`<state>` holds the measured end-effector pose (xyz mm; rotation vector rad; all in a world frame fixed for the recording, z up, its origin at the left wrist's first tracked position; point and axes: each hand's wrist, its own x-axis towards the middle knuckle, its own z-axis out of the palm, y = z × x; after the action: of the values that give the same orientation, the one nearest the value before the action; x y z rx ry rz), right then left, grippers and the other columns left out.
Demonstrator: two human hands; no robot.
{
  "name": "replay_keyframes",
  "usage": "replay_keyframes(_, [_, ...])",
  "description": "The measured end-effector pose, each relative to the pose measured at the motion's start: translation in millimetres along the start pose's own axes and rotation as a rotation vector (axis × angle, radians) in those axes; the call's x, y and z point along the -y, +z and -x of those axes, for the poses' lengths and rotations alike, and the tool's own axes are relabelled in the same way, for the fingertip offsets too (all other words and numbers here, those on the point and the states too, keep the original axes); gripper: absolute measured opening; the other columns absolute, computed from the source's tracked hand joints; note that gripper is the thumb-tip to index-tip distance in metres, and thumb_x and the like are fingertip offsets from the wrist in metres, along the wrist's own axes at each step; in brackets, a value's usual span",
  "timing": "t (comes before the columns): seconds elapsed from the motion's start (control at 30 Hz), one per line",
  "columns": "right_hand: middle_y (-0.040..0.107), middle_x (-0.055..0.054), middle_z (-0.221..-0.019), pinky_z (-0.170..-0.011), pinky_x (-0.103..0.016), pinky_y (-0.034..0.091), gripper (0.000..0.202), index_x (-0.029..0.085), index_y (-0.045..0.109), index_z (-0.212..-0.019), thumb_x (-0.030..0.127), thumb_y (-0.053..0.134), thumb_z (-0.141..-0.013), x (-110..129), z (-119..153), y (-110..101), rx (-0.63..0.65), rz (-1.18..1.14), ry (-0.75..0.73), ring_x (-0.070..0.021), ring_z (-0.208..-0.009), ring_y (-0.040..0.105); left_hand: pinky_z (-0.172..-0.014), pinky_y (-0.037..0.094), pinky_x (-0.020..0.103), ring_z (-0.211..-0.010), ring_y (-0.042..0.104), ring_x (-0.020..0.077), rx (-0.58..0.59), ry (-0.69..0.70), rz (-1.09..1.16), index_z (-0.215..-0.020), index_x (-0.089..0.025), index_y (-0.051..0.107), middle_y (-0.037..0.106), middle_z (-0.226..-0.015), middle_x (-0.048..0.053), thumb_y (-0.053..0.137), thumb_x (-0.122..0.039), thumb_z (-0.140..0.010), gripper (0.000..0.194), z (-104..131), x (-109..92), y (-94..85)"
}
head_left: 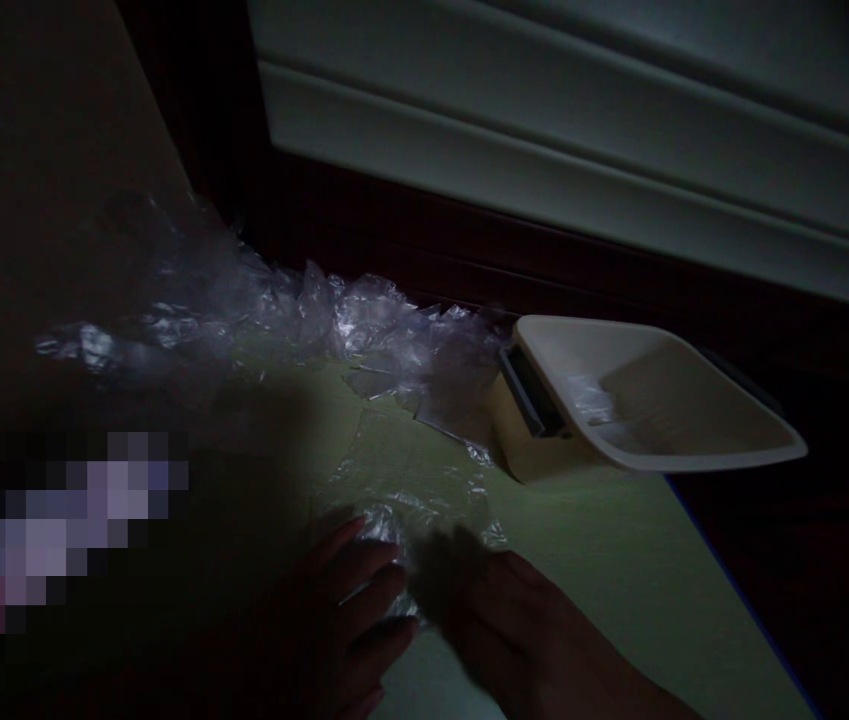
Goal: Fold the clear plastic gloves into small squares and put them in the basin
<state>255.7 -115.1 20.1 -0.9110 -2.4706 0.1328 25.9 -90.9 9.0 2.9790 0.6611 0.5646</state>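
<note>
A clear, crinkled plastic sheet or bag point(413, 470) lies on the green surface point(589, 590), partly under my two hands. My left hand point(364, 610) rests over its near left part with the fingers spread. My right hand point(506, 620) is at its near right side; dark shadow hides its fingertips, so whether it pinches the plastic cannot be made out. Behind the sheet, a heap of similar clear plastic point(371, 315) stretches from the left to the container.
An off-white open container point(559, 460) with a dark handle or latch stands tilted in view at the right, some clear plastic inside. Pale ridged panels point(544, 150) rise at the back. A pixelated patch covers the lower left. The scene is dim.
</note>
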Motion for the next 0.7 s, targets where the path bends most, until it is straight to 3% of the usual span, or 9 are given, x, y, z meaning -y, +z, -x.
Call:
replay_keyframes(0.17, [0.071,-0.008,-0.09,-0.074,-0.032,0.052,0.018,0.014,0.068,-0.093,0.012,0.051,-0.091,-3.8,0.7,-2.8,0.104,0.062,0.045,-0.0201,-0.082,0.064,-0.114,0.01,0.041,-0.116,0.048,0.0202,-0.014,0.004,0.015,-0.106,-0.024,0.063,0.063,-0.115,0.0,0.062,-0.043,-0.087,0.027,-0.4,1.2,0.7])
replay_keyframes(0.37, [0.069,-0.011,-0.109,-0.078,-0.035,0.054,0.016,0.015,0.068,-0.097,0.015,0.057,-0.086,-3.1,-2.4,-12.8,0.23,0.086,0.06,-0.0241,-0.095,0.063,-0.114,0.016,0.042,-0.12,0.047,0.0211,-0.068,-0.026,0.082,-0.118,-0.021,0.056,0.062,-0.12,0.003,0.058,-0.032,-0.088,0.033,2.8,-1.2,3.4])
replay_keyframes(0.53, [0.07,-0.011,-0.1,-0.081,-0.036,0.053,0.015,0.014,0.068,-0.096,0.016,0.06,-0.084,-0.3,-3.4,-16.5,0.312,0.059,0.086,-0.0234,-0.09,0.063,-0.114,0.021,0.039,-0.123,0.045,0.0205,-0.103,-0.059,0.127,-0.116,-0.019,0.054,0.062,-0.118,0.004,0.049,-0.021,-0.089,0.027,2.1,-1.9,-0.6])
replay_keyframes(0.7, [0.068,-0.011,-0.102,-0.079,-0.034,0.052,0.014,0.014,0.068,-0.093,0.014,0.056,-0.086,-0.8,-6.1,-20.0,0.343,0.013,0.115,-0.0213,-0.084,0.062,-0.113,0.026,0.04,-0.126,0.041,0.0221,-0.108,-0.057,0.111,-0.113,-0.017,0.055,0.059,-0.122,0.006,0.047,-0.019,-0.087,0.027,4.4,2.4,-1.4])
